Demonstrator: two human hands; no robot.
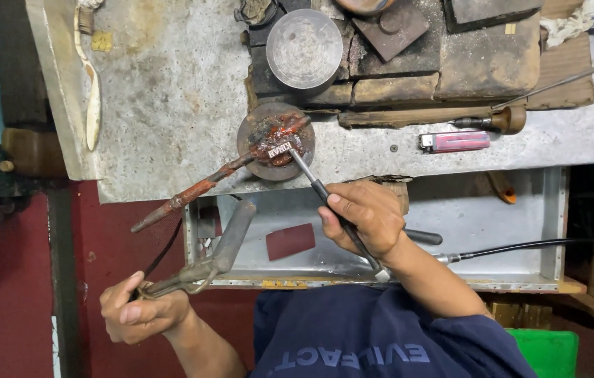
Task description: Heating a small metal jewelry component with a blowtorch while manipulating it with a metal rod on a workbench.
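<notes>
My right hand (pixel 365 218) grips a thin metal tool with a black grip (pixel 325 196). Its tip touches a small pale metal piece (pixel 279 148) lying on a round block covered in red wax-like matter (pixel 276 140). A rusty red-stained stick (pixel 195 190) juts out from that block toward the lower left. My left hand (pixel 139 308) is closed around the handle of a torch (pixel 223 245), whose grey nozzle points up toward the block. No flame shows.
The worn grey bench (pixel 171 91) carries a steel cup (pixel 304 47), charred bricks (pixel 444 63), a pink lighter (pixel 454 141), a wooden-handled tool (pixel 500 120) and a pale brush (pixel 92 84). An open metal drawer (pixel 479 217) holds a red sheet (pixel 290 241) and a black hose (pixel 535 245).
</notes>
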